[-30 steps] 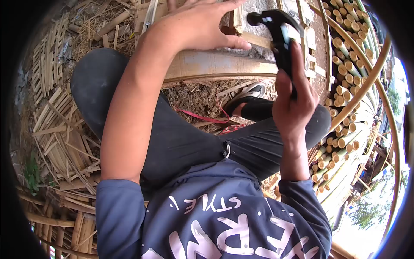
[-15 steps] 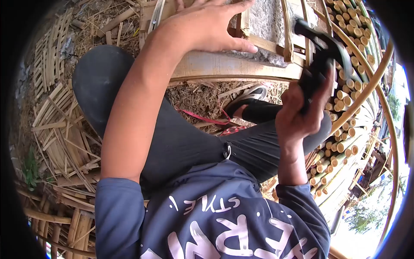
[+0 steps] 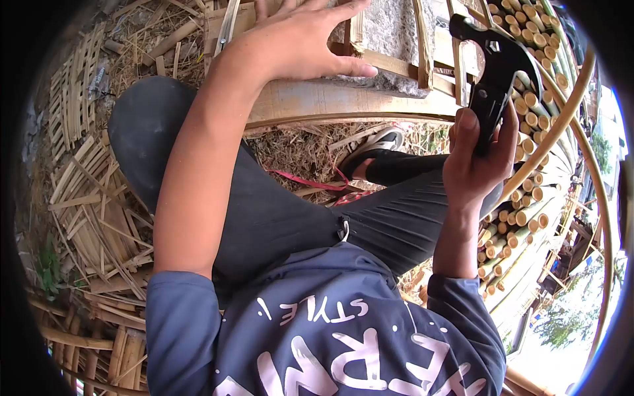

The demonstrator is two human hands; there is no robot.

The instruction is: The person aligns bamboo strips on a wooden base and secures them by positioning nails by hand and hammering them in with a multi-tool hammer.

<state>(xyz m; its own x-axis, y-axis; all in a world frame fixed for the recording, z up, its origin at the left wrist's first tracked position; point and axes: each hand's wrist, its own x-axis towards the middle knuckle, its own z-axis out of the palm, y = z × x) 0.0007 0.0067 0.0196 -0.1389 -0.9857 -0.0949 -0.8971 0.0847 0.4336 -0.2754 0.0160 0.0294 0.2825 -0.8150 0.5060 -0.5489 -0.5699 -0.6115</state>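
Observation:
My right hand (image 3: 477, 162) is wrapped round the handle of a black claw hammer (image 3: 494, 86), held up with its head above the hand. At the top, my left hand (image 3: 300, 46) lies with fingers spread over a frame of bamboo slats (image 3: 424, 49); the far fingertips run out of view. Its thumb reaches along a crosswise slat. Beneath the slats is a rough grey slab (image 3: 394, 36). A wooden board (image 3: 343, 102) runs along the near side of the slab.
Cut bamboo poles (image 3: 528, 214) are stacked at the right, with a long curved pole (image 3: 558, 142) across them. Split bamboo strips (image 3: 109, 204) litter the ground at left. Crossed legs in dark trousers (image 3: 277, 211) lie under the board, and a red strap (image 3: 307, 179) is between them.
The hammer, blurred before, is now sharp and more upright, and my right hand has moved slightly right. My left hand stays spread on the slats; the whole view has shifted a little.

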